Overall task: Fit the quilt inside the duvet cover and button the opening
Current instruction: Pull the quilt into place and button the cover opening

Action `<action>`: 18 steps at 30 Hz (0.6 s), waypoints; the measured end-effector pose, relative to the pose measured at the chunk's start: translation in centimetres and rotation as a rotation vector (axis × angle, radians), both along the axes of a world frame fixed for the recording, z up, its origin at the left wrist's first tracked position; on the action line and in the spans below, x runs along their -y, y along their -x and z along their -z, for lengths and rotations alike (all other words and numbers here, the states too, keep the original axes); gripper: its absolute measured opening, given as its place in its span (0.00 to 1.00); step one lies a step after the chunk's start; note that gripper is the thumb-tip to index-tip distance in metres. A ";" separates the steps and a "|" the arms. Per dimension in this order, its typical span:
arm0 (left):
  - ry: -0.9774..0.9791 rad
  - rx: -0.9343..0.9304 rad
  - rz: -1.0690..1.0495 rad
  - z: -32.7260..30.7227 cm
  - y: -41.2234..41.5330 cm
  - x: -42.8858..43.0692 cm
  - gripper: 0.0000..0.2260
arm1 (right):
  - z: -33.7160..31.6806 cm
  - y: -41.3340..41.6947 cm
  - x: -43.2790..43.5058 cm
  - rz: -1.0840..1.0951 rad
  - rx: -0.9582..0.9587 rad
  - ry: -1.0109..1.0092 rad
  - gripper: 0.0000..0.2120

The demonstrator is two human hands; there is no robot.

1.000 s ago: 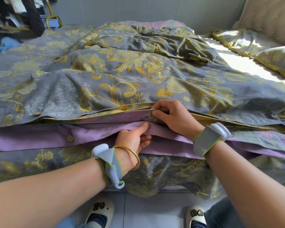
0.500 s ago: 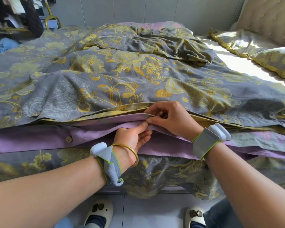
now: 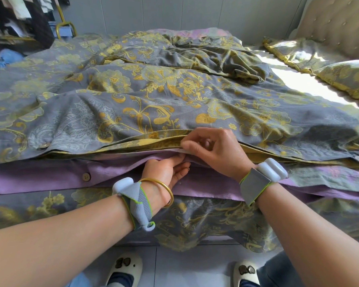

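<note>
The grey, yellow-flowered fabric duvet cover (image 3: 153,96) is spread over the bed. Its purple lower hem (image 3: 39,179) is pinched by the left hand (image 3: 166,169). Its upper edge (image 3: 133,144) is pinched by the right hand (image 3: 218,150), at one o'clock from the left. A round brown button (image 3: 86,176) is seen at nine o'clock from the left hand.

The right hand (image 3: 214,150) curls over the edge of the duvet cover (image 3: 153,104) at the frame's centre. Its fingers hide whatever they pinch, and a button there cannot be made out. Just below, the left hand (image 3: 166,170) grips the purple flap (image 3: 50,177), and a fold covers its thumb tip. The quilt is out of sight under the cloth. The right edge cuts the pillow (image 3: 344,77) and the bottom edge cuts both slippers (image 3: 124,270). The clothes (image 3: 13,17) at upper left are too dim to sort.
</note>
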State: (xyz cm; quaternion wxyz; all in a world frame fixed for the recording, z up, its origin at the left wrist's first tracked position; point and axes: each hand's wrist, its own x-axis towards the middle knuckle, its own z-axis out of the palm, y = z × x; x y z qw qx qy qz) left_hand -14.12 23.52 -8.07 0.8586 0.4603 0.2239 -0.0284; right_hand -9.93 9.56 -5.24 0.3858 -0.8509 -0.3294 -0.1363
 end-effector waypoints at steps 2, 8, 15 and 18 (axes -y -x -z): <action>0.006 0.007 0.003 0.0 0.0 -0.1 0.05 | 0.0 -0.2 0.0 0.056 -0.059 -0.071 0.04; 0.006 -0.019 0.003 0.3 0.0 -0.2 0.07 | 0.4 -0.5 -0.2 0.083 -0.105 0.082 0.02; -0.153 -0.005 -0.017 0.9 -0.5 -0.4 0.07 | 1.1 -1.1 -0.2 0.064 -0.275 0.081 0.03; -0.185 -0.013 -0.025 1.1 -0.6 -0.4 0.07 | 1.2 -1.3 -0.3 0.043 -0.370 0.026 0.03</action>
